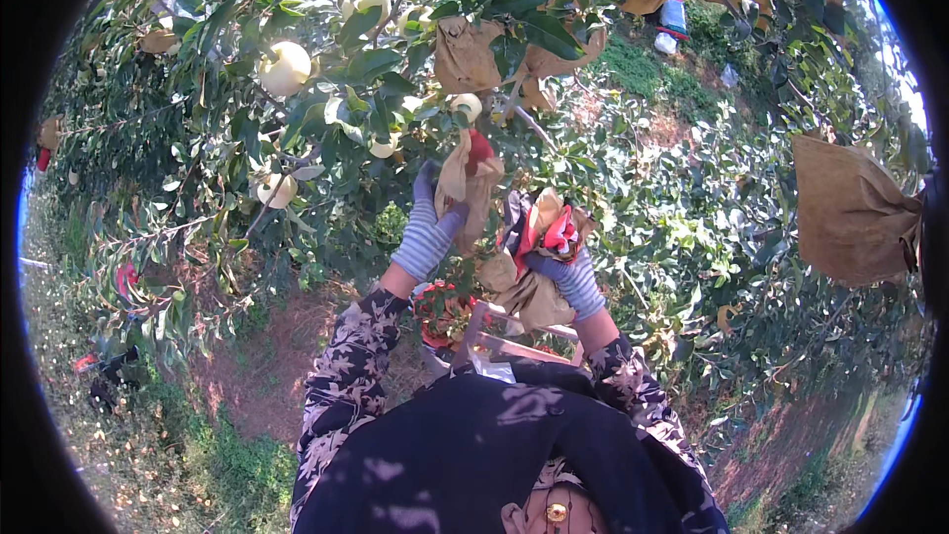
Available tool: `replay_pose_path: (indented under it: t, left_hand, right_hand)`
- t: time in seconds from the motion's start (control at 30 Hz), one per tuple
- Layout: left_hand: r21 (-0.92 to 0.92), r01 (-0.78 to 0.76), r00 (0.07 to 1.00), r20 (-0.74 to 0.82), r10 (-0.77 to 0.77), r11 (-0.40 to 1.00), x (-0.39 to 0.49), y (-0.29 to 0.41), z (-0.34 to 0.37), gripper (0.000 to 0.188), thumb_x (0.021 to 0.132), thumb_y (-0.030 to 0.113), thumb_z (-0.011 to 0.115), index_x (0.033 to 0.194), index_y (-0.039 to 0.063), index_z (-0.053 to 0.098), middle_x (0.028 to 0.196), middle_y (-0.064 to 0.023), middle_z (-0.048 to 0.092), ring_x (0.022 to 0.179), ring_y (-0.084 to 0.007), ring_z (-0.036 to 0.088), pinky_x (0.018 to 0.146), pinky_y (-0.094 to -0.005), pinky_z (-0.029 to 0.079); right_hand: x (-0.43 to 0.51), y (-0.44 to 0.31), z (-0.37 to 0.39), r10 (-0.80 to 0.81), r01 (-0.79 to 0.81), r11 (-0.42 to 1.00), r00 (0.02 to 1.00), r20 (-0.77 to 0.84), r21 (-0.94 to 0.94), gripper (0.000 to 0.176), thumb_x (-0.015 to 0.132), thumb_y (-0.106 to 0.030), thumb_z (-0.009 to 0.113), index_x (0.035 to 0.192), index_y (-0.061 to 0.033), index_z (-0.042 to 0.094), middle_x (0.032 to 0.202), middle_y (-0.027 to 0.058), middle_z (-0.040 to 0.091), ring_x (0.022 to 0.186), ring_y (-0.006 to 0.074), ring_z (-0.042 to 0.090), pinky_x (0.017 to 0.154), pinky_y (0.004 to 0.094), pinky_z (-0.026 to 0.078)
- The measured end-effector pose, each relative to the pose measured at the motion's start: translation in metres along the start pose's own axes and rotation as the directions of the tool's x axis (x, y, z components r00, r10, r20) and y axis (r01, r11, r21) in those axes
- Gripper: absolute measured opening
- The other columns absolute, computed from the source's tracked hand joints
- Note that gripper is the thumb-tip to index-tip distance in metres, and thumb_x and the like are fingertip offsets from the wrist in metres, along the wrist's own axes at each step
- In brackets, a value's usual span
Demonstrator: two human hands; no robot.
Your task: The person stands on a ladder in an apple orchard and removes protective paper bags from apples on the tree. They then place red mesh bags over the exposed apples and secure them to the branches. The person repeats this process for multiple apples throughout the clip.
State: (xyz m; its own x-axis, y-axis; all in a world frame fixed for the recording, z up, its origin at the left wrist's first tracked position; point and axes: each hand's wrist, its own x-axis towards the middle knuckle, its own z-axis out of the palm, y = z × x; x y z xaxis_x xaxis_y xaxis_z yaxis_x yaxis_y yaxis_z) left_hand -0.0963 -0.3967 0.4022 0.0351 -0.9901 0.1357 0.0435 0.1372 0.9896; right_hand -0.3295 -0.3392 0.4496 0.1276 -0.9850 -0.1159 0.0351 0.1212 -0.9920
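My left hand (430,233), in a grey-and-white striped glove, has its fingers and thumb around a brown paper fruit bag (474,189) with red showing at its upper part. Just above that bag hangs a small pale apple (467,107). Whether the bag still covers a fruit cannot be made out. To its right, my right hand (571,278), gloved the same way, grips a crumpled bundle of paper bags (540,300) with brown, red and black surfaces. Higher up, a closed brown paper bag (467,55) hangs among the leaves.
Pale apples (285,68) hang on branches at the upper left. A large brown paper bag (852,208) hangs close on the right. Below my hands are a ladder-like frame (519,347) and a container of red and brown paper (445,311). Sacks (673,18) lie at the upper right.
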Motion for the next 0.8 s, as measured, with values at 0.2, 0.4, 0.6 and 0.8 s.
replay_pose_path:
  t: [0.2,0.4,0.6,0.8]
  left_hand:
    - [-0.395,0.326,0.922,0.333,-0.197,0.859,-0.075,0.079,0.035,0.039,0.102,0.014,0.041,0.138,-0.001,0.040,0.134,-0.0110,0.053,0.121,-0.0258,0.053,0.104,-0.0351,0.043]
    - [0.362,-0.576,0.626,0.772,0.111,0.733,-0.043,0.124,0.011,0.057,0.080,0.032,0.068,0.126,0.001,0.054,0.124,-0.0178,0.056,0.117,-0.0372,0.052,0.103,-0.0412,0.039]
    - [0.394,-0.456,0.859,-0.037,0.510,0.798,0.082,0.160,0.007,0.029,0.092,0.011,0.059,0.118,0.000,0.061,0.107,-0.0137,0.061,0.095,-0.0226,0.062,0.084,-0.0357,0.050]
    - [0.660,-0.325,0.918,0.047,0.395,0.677,0.178,0.159,-0.006,0.037,0.084,0.016,0.069,0.119,0.006,0.062,0.105,-0.0164,0.065,0.095,-0.0288,0.063,0.087,-0.0376,0.050]
  right_hand:
    - [-0.030,-0.043,0.015,0.166,-0.174,0.984,0.972,0.165,0.032,0.070,0.067,-0.021,0.089,0.126,-0.0055,0.055,0.109,0.0026,0.066,0.098,0.0129,0.061,0.092,0.0310,0.049]
    - [-0.041,-0.059,-0.003,0.068,-0.070,0.998,0.983,0.172,0.005,0.070,0.073,-0.019,0.084,0.132,-0.0029,0.050,0.121,0.0058,0.063,0.109,0.0164,0.060,0.097,0.0320,0.048]
    - [-0.054,-0.059,-0.021,0.130,-0.122,0.990,0.984,0.119,-0.075,0.068,0.073,-0.016,0.084,0.132,-0.0037,0.051,0.124,0.0075,0.062,0.107,0.0168,0.062,0.096,0.0320,0.049]
    - [-0.074,-0.031,-0.009,0.146,-0.122,0.983,0.972,0.184,-0.135,0.073,0.071,-0.028,0.087,0.130,-0.0039,0.052,0.118,0.0055,0.064,0.106,0.0145,0.060,0.096,0.0315,0.047]
